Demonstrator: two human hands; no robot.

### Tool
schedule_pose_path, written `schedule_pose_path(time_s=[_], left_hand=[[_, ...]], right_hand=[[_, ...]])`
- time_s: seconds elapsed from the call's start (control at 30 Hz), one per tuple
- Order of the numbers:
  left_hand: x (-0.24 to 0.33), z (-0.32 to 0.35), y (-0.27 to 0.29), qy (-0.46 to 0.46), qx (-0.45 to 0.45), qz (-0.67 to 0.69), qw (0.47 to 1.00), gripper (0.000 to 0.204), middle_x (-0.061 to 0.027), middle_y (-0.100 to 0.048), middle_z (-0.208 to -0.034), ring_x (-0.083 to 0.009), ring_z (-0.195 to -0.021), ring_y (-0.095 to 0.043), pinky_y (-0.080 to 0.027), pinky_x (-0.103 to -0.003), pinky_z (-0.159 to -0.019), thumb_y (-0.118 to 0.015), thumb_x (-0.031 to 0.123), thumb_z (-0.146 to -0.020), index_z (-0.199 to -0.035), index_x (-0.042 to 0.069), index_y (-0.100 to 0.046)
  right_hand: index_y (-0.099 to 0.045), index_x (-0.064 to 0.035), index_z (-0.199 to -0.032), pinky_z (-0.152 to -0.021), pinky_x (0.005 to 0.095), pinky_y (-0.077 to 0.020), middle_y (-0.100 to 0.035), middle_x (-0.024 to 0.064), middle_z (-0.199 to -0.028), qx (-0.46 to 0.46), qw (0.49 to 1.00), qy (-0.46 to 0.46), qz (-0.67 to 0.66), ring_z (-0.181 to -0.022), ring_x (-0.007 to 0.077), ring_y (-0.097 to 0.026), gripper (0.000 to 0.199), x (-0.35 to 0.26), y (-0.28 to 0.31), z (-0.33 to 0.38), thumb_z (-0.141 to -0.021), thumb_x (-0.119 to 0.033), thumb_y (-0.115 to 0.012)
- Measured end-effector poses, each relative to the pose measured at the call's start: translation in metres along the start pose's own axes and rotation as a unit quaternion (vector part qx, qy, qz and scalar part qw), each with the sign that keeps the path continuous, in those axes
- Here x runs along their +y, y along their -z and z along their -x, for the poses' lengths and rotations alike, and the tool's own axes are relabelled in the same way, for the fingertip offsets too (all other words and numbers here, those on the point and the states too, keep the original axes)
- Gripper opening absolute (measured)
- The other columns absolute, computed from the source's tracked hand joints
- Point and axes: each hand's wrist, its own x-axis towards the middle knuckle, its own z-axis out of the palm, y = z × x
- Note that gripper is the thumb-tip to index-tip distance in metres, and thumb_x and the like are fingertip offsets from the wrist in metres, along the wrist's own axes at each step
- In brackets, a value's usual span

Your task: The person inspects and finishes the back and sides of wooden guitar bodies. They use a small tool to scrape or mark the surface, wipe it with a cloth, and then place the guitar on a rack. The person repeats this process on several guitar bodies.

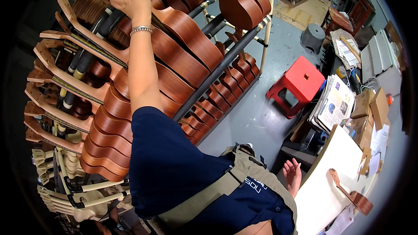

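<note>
Reddish-brown wood fills the rack (209, 82), where ukuleles stand side by side in rows, their rounded bodies packed close and their necks and pale pegheads pointing out past its left side. Black padding covers many of the rack's bars, and cream pipe forms its upright at the right corner. The left hand (130, 1) is at the top end of the rack, on the neck of one ukulele (191, 37) there, between the peghead and the body. Its fingers are partly bent, with one reaching further out; their far side is hidden, so I cannot tell whether they close around the neck. A metal bracelet (141, 30) circles that wrist, and the bare forearm crosses in front of several other bodies.

The right hand (292, 176) is empty and open, its fingers loosely curled, just beside the near long edge of the white desk (320, 191). On the desk, close to the edge by the wall, lies a small ukulele (361, 203), its peghead toward the middle of the top. Papers (342, 221) lie by the lower corner, partly under or beside its body; which, I cannot tell. Cardboard boxes (362, 104) stand along the wall near the far corner. Beyond that corner is a stack of newspapers (333, 100), with a red stool (305, 76) on the floor beside it and a grey stool (312, 36) further off. The person wears a dark blue shirt (163, 148) crossed by an olive strap (204, 193).
</note>
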Motion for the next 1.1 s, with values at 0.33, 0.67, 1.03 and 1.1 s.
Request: schedule_pose_path(time_s=[0.33,0.67,1.03,1.1], left_hand=[[0.055,-0.016,-0.002,-0.039,-0.049,0.116,0.991,0.058,-0.0202,-0.033,-0.135,-0.0432,-0.123,-0.027,-0.026,-0.053,-0.100,-0.067,0.033,-0.074,-0.125,0.010,-0.049],[0.149,0.005,-0.267,0.056,-0.393,0.279,0.875,0.080,-0.0369,-0.053,-0.109,-0.0414,-0.112,-0.051,-0.040,-0.039,-0.095,-0.053,0.056,-0.078,-0.105,-0.019,-0.054],[0.203,0.013,-0.222,0.044,-0.461,0.413,0.784,0.048,-0.0229,-0.063,-0.097,-0.0335,-0.089,-0.061,-0.048,-0.037,-0.077,-0.069,0.035,-0.074,-0.102,-0.004,-0.062],[0.202,0.019,-0.220,0.042,-0.446,0.368,0.815,0.048,-0.0222,-0.064,-0.096,-0.0326,-0.087,-0.062,-0.049,-0.037,-0.075,-0.072,0.034,-0.072,-0.102,-0.003,-0.063]], right_hand=[[-0.049,-0.0069,-0.124,-0.078,0.0305,-0.0484,-0.061,0.0079,-0.106,0.070,0.997,-0.031,-0.011,-0.093,0.0173,-0.059,0.050,0.008,-0.002,0.004,-0.093,-0.046,-0.044],[-0.051,-0.0061,-0.122,-0.077,0.0302,-0.0481,-0.061,0.0081,-0.104,0.137,0.989,-0.022,-0.051,-0.091,0.0173,-0.059,0.048,0.007,0.000,0.012,-0.093,-0.044,-0.045],[-0.051,-0.0071,-0.121,-0.075,0.0281,-0.0479,-0.060,0.0071,-0.105,0.198,0.974,-0.076,-0.076,-0.091,0.0159,-0.058,0.046,0.022,0.010,0.041,-0.094,-0.043,-0.044],[-0.051,-0.0067,-0.121,-0.075,0.0282,-0.0482,-0.060,0.0077,-0.104,0.195,0.975,-0.080,-0.067,-0.091,0.0161,-0.059,0.045,0.022,0.007,0.041,-0.094,-0.043,-0.045]])
